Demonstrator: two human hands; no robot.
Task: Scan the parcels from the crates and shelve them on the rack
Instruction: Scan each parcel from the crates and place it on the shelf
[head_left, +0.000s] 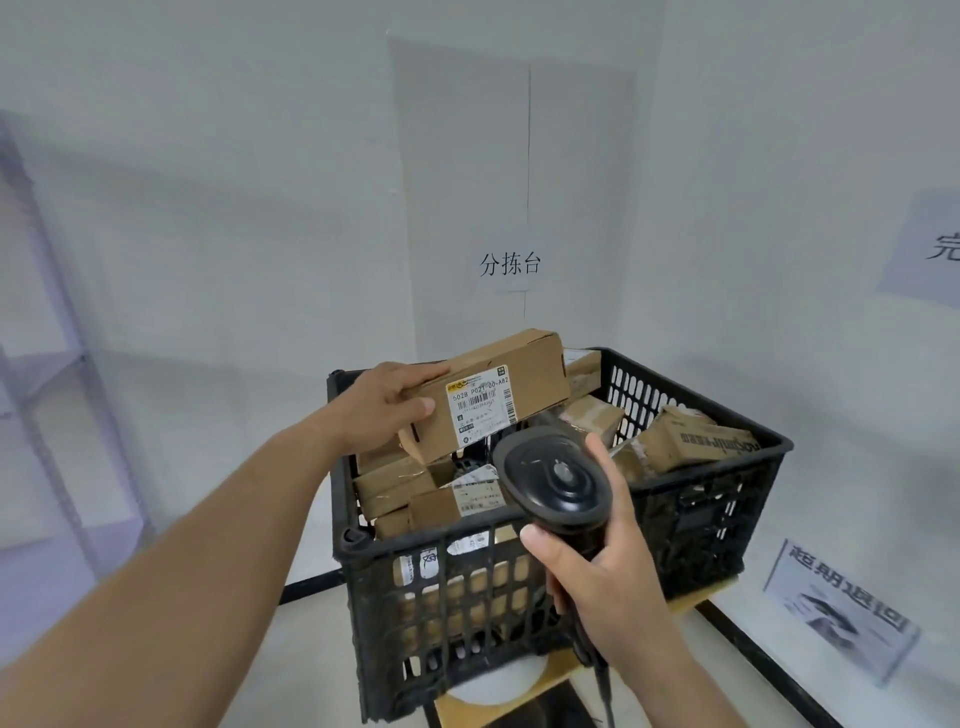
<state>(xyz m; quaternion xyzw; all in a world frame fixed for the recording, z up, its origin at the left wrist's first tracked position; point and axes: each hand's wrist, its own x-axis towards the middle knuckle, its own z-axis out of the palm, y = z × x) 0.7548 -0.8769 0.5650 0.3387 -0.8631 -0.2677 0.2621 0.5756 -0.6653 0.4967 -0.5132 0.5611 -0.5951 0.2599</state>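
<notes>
A black plastic crate (691, 519) sits below both hands, packed with brown cardboard parcels (400, 486) that lie tilted against one another. A metal rack (47, 332) stands well off to the left of the left hand, blurred at the frame's edge. A paper sign (510, 265) with printed characters hangs on the wall above and beyond the hands. The left hand (389, 402) grips one end of a long brown parcel (488, 395), thumb across its labelled face and fingers wrapped round the top, holding it above the crate's contents with the white shipping label (480, 405) turned up. Just right of and below that parcel, the right hand (602, 577) closes round the handle of a black barcode scanner (556, 475), whose head lies just below the label.
</notes>
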